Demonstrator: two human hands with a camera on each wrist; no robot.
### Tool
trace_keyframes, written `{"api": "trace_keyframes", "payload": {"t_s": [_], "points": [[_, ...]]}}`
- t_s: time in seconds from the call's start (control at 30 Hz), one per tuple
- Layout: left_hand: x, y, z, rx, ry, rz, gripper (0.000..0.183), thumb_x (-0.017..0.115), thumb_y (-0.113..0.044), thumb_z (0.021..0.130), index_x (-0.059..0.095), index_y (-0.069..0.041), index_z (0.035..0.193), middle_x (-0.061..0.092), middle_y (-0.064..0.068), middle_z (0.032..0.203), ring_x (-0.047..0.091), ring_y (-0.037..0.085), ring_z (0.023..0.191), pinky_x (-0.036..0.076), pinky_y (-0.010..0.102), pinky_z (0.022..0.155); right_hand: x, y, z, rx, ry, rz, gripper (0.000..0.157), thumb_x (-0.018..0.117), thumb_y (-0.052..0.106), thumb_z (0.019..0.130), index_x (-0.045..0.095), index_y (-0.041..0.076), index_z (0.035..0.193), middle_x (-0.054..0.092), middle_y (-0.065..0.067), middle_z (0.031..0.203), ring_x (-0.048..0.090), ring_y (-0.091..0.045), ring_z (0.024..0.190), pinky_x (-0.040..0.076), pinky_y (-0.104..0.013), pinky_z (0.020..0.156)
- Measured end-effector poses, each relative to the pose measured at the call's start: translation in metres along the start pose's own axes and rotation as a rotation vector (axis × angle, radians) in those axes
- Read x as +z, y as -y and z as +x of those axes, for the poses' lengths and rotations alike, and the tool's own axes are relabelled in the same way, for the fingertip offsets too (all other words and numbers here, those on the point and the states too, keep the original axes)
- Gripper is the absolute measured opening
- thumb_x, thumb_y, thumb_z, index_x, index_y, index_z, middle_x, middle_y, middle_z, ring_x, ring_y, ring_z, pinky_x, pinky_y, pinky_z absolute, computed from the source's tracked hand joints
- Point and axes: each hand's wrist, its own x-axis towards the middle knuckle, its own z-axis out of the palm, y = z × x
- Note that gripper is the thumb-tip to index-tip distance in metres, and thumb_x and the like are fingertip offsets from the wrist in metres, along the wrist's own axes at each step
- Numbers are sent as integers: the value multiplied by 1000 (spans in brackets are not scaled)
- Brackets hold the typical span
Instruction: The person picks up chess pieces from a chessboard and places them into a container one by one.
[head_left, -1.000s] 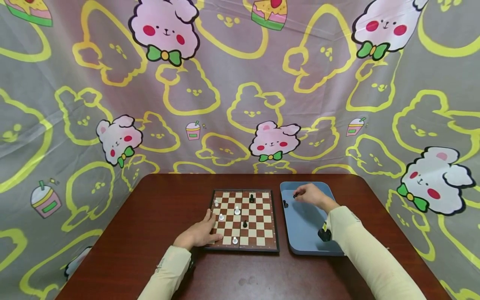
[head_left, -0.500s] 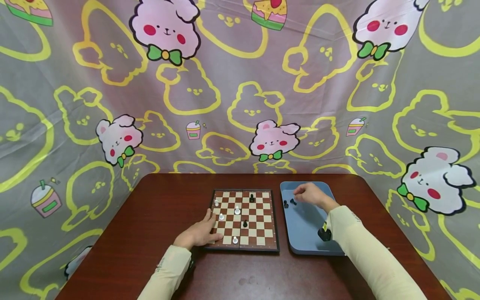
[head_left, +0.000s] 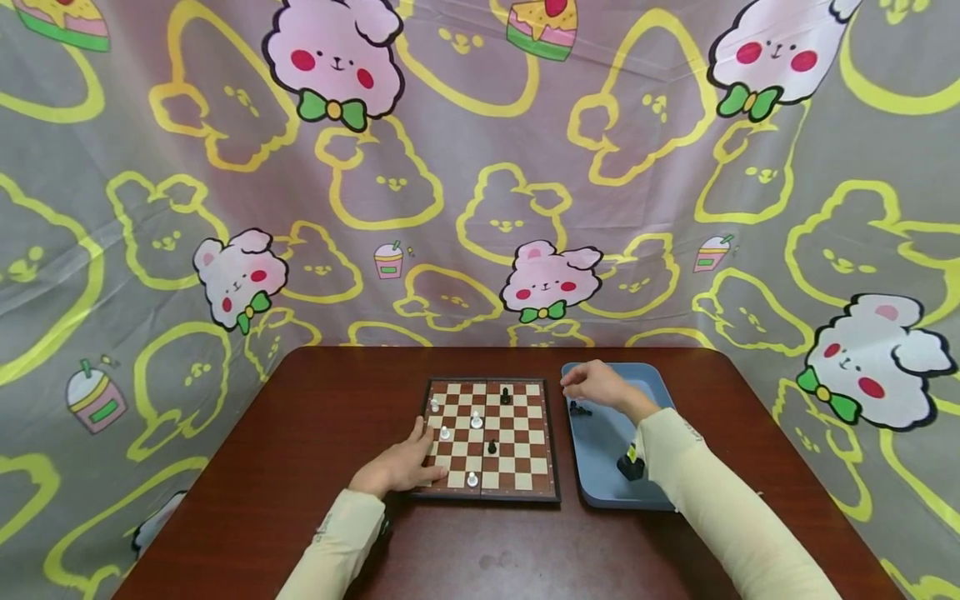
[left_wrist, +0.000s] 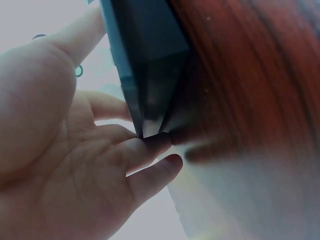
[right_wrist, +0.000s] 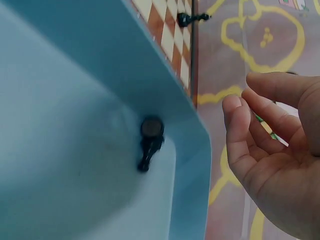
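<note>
The dark-red bench [head_left: 495, 550] fills the lower frame. At its centre lies the chessboard [head_left: 525, 462]; beside it, the blue tray [head_left: 600, 471]. The left hand [head_left: 401, 465], fingers spread and gripping nothing, touches the board's left edge. The right hand [head_left: 600, 387], loosely bent and holding nothing, hovers over the tray's upper-left corner. Just below, dark chess pieces [head_left: 575, 409] lie in the tray; only the right wrist view shows one's round base.
</note>
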Motion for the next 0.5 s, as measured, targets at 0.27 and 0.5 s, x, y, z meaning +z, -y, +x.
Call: {"api": "trace_keyframes", "payload": {"t_s": [0.27,0.5], "points": [[1,1,2,-2,7,5,85,63,-44,89,24,5,147,5,27,154,57,38,107,47,43,84,21,15,13,-10,14,-18,24,63,10,91,65,-3,110,65,-7,94,60,-32,87,49,-47,75],[0,0,2,-9,14,-2,86,63,-44,89,24,5,147,4,26,154,57,39,107,47,43,84,40,13,29,-94,34,-99,21,65,13,88,69,1,105,67,-3,92,61,-21,80,49,-38,68]]}}
